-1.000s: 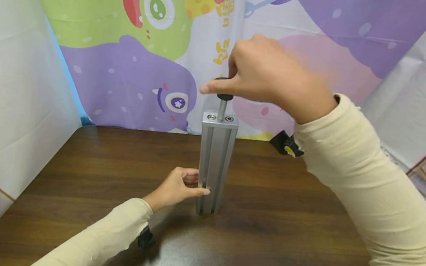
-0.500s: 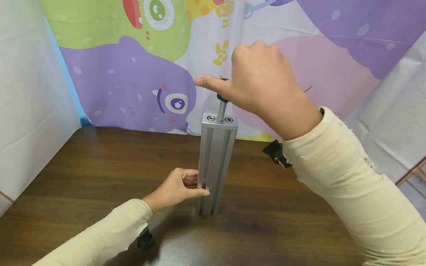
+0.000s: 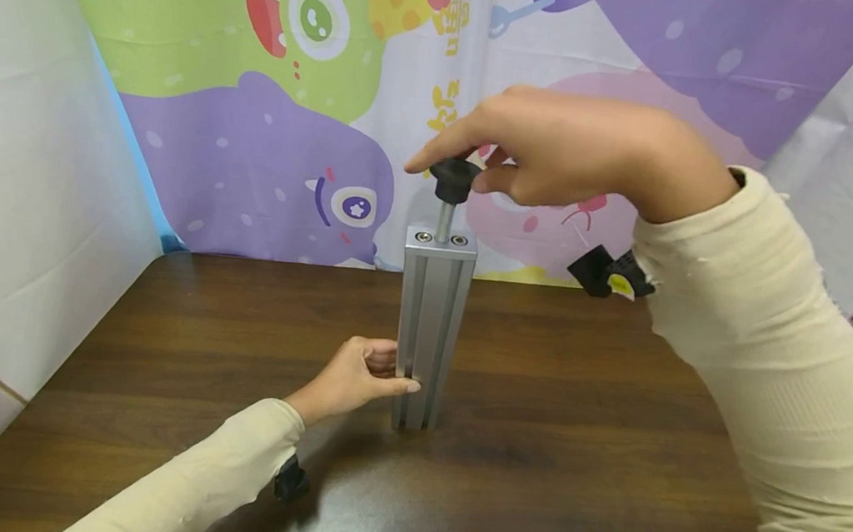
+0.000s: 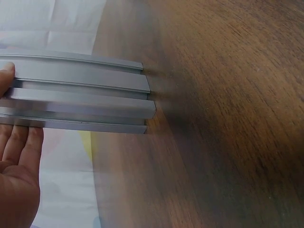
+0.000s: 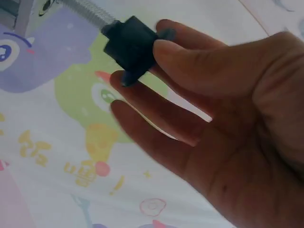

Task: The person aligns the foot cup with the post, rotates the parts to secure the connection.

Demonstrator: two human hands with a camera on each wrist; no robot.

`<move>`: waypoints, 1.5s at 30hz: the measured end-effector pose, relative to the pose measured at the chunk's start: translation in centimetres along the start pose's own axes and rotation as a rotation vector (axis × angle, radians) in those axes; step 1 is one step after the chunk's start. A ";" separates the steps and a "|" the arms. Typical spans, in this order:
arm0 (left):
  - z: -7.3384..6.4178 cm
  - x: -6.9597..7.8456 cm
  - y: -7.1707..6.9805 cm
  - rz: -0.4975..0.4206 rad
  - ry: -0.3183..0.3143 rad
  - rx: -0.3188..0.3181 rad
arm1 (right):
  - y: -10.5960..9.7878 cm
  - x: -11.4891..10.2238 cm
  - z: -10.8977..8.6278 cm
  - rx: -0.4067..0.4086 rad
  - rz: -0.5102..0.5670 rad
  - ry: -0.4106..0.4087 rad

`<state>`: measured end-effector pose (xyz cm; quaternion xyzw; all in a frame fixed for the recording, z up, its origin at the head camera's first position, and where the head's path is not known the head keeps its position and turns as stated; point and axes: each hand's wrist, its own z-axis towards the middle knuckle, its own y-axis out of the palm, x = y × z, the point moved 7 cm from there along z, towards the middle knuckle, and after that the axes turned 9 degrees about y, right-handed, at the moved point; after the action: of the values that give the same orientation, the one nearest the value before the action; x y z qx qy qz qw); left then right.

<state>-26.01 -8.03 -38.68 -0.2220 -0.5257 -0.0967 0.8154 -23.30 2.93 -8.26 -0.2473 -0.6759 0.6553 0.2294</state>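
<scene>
A silver aluminium profile (image 3: 433, 325) with long grooves stands upright on the wooden table. From the middle of its top end, between two screw heads, rises a threaded rod (image 3: 445, 221) with a black lobed knob (image 3: 453, 180). My left hand (image 3: 346, 374) grips the profile's lower part, thumb on the front and fingers at the far side. The right hand (image 3: 564, 147) holds the knob from above, its thumb and fingers about the lobes. In the right wrist view the thumb (image 5: 185, 57) presses the knob's side, and the lower fingers are stretched out.
The brown wooden table (image 3: 570, 444) reaches back to a cartoon-printed curtain (image 3: 254, 169). White cloth (image 3: 15, 142) hangs at the left side. A black camera mount (image 3: 610, 274) sits under the right wrist, another mount (image 3: 293, 479) under the left.
My right hand has turned about the knob, from thumb stretched out left with curled fingers to fingers reaching over the knob. The left hand and the profile have stayed put.
</scene>
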 end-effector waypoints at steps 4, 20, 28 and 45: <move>0.0 0.0 0.1 -0.005 0.001 0.000 | -0.3 0.1 0.3 0.082 0.003 0.102; 0.1 0.2 0.4 -0.004 0.002 -0.006 | -0.4 0.8 -0.1 0.397 -0.126 0.709; 0.2 0.0 0.4 -0.008 0.008 -0.006 | 0.1 0.9 -0.2 0.195 -0.033 0.493; 0.3 -0.3 0.3 0.003 0.005 0.004 | 0.1 0.7 0.6 0.202 -0.074 0.396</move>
<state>-26.28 -7.60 -38.92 -0.2211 -0.5234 -0.0949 0.8174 -24.20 2.97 -8.41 -0.3221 -0.5572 0.6493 0.4052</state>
